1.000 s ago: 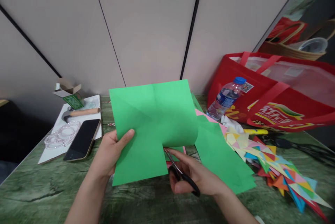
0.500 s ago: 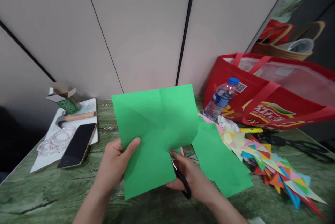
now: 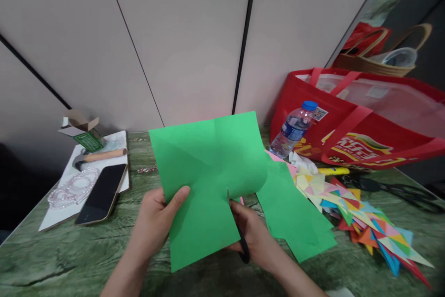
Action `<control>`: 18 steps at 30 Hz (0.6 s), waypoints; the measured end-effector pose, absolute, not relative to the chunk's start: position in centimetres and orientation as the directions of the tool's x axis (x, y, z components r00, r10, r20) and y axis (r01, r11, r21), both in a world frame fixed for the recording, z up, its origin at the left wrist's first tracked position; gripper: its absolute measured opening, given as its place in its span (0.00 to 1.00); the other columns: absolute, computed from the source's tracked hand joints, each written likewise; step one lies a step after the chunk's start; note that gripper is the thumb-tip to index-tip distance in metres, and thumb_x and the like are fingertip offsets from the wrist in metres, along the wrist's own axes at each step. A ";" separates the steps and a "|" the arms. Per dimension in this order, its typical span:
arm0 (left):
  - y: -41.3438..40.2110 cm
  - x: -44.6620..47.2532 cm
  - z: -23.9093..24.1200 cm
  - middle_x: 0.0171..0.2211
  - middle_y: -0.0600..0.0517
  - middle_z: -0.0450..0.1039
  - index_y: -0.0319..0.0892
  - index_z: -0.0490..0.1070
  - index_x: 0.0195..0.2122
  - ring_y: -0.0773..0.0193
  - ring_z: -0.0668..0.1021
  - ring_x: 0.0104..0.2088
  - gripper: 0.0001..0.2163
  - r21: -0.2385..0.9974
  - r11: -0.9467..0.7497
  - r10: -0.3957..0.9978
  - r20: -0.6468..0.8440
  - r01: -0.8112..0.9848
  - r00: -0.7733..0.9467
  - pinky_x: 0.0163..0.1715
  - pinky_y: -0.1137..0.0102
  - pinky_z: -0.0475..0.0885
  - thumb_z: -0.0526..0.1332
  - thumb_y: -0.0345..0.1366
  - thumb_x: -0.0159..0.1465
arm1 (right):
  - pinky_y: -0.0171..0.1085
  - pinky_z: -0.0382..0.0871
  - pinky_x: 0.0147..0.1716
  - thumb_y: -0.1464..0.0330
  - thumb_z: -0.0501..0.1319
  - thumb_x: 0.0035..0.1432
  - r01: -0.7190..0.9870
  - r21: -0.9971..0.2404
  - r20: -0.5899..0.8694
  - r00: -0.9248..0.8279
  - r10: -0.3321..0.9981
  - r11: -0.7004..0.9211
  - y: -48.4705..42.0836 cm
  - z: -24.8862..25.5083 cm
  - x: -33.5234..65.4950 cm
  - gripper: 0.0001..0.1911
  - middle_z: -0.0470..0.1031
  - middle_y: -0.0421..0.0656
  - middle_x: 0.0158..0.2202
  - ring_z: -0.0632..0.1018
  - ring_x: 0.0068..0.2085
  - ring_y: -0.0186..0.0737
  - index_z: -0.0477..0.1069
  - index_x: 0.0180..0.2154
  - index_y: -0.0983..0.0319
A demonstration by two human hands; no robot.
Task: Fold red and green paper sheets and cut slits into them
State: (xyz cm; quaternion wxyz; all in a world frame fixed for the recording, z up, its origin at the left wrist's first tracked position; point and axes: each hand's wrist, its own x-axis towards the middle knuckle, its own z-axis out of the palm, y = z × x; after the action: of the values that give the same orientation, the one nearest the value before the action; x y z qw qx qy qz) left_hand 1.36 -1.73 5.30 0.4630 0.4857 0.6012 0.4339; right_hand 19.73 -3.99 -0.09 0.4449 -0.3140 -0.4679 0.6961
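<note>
A sheet of green paper (image 3: 205,162) is held up above the table, its left edge pinched by my left hand (image 3: 158,218), thumb on the front. My right hand (image 3: 255,234) is closed round a pair of scissors (image 3: 244,246) with black handles. Their blades are in a cut that runs up from the sheet's lower edge to about its middle; the tip shows on the front and the rest is partly hidden behind the paper. Right of the cut, the paper curls upward. More green paper (image 3: 294,213) lies on the table to the right, beside my right hand.
At left, a phone (image 3: 101,193), beaded strands (image 3: 74,188), a hammer (image 3: 100,155) and an opened small box (image 3: 85,135) lie on or by a white board. At right stand a water bottle (image 3: 294,130), a red bag (image 3: 347,121), folded colored paper pieces (image 3: 368,223) and black scissors (image 3: 399,190).
The scissors' blades have closed further, with little showing in front of the paper now. The sheet and both hands have shifted slightly right and down.
</note>
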 end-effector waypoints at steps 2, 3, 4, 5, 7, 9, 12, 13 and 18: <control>-1.8 1.3 5.3 0.22 0.49 0.75 0.37 0.75 0.27 0.60 0.75 0.22 0.15 0.970 0.139 0.988 -0.122 0.197 -0.099 0.18 0.71 0.68 0.64 0.46 0.48 | 0.40 0.68 0.39 0.68 0.71 0.34 -0.315 -0.936 -0.025 -0.393 0.919 -0.160 -4.0 -0.2 19.7 0.23 0.75 0.44 0.34 0.76 0.37 0.44 0.65 0.34 0.60; -1.8 1.3 5.2 0.22 0.49 0.76 0.37 0.75 0.27 0.60 0.75 0.22 0.15 0.970 0.134 0.989 -0.116 0.202 -0.097 0.18 0.71 0.68 0.64 0.46 0.48 | 0.40 0.68 0.39 0.68 0.71 0.34 -0.308 -0.938 -0.026 -0.390 0.920 -0.157 -4.0 -0.2 19.7 0.23 0.75 0.44 0.34 0.76 0.37 0.44 0.65 0.34 0.60; -1.8 1.3 5.2 0.22 0.49 0.76 0.37 0.75 0.27 0.61 0.75 0.22 0.15 0.970 0.128 0.989 -0.111 0.205 -0.095 0.18 0.71 0.68 0.64 0.46 0.48 | 0.40 0.68 0.38 0.67 0.71 0.34 -0.302 -0.941 -0.025 -0.392 0.919 -0.155 -4.0 -0.3 19.8 0.23 0.76 0.44 0.34 0.76 0.37 0.44 0.66 0.35 0.60; -1.8 1.3 5.2 0.22 0.49 0.76 0.37 0.75 0.27 0.61 0.75 0.22 0.15 0.970 0.125 0.990 -0.107 0.207 -0.093 0.18 0.71 0.67 0.64 0.46 0.48 | 0.40 0.68 0.38 0.68 0.71 0.34 -0.298 -0.942 -0.024 -0.397 0.918 -0.154 -4.0 -0.3 19.8 0.23 0.76 0.44 0.34 0.76 0.37 0.44 0.66 0.36 0.60; -1.8 1.2 5.3 0.21 0.49 0.75 0.38 0.75 0.26 0.61 0.75 0.21 0.14 0.970 0.118 0.991 -0.101 0.211 -0.091 0.18 0.72 0.67 0.64 0.46 0.48 | 0.40 0.68 0.38 0.69 0.71 0.34 -0.297 -0.941 -0.031 -0.401 0.916 -0.161 -4.0 -0.2 19.7 0.25 0.76 0.44 0.35 0.76 0.36 0.43 0.67 0.38 0.60; -1.8 1.2 5.3 0.21 0.49 0.75 0.38 0.75 0.25 0.61 0.74 0.21 0.14 0.970 0.116 0.991 -0.099 0.214 -0.085 0.18 0.72 0.67 0.63 0.46 0.48 | 0.39 0.68 0.37 0.70 0.71 0.34 -0.303 -0.937 -0.044 -0.392 0.919 -0.174 -4.1 -0.1 19.7 0.25 0.76 0.43 0.34 0.76 0.35 0.42 0.67 0.38 0.60; -1.8 1.1 5.3 0.20 0.50 0.75 0.38 0.75 0.26 0.62 0.74 0.21 0.14 0.969 0.116 0.992 -0.102 0.218 -0.075 0.17 0.72 0.67 0.63 0.46 0.49 | 0.38 0.68 0.36 0.72 0.70 0.34 -0.310 -0.934 -0.053 -0.373 0.926 -0.178 -4.2 0.0 19.6 0.23 0.76 0.42 0.32 0.76 0.33 0.41 0.68 0.36 0.60; -1.8 1.1 5.2 0.20 0.50 0.75 0.38 0.75 0.26 0.62 0.74 0.21 0.14 0.969 0.117 0.992 -0.104 0.219 -0.073 0.17 0.72 0.67 0.63 0.46 0.49 | 0.38 0.68 0.35 0.72 0.70 0.34 -0.314 -0.933 -0.050 -0.367 0.929 -0.174 -4.2 0.0 19.5 0.22 0.76 0.41 0.32 0.76 0.33 0.40 0.68 0.35 0.61; -1.8 1.0 5.1 0.21 0.50 0.75 0.38 0.75 0.27 0.61 0.75 0.21 0.14 0.968 0.125 0.991 -0.112 0.217 -0.069 0.17 0.72 0.67 0.63 0.45 0.49 | 0.36 0.68 0.32 0.72 0.70 0.34 -0.320 -0.938 -0.025 -0.322 0.946 -0.134 -4.2 -0.6 19.4 0.19 0.76 0.40 0.29 0.76 0.32 0.39 0.69 0.33 0.61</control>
State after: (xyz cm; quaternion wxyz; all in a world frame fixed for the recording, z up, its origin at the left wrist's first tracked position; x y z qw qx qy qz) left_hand 0.98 -1.82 5.11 0.4561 0.5072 0.5953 0.4246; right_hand 19.37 -4.19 -0.64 0.4717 -0.3414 -0.4589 0.6711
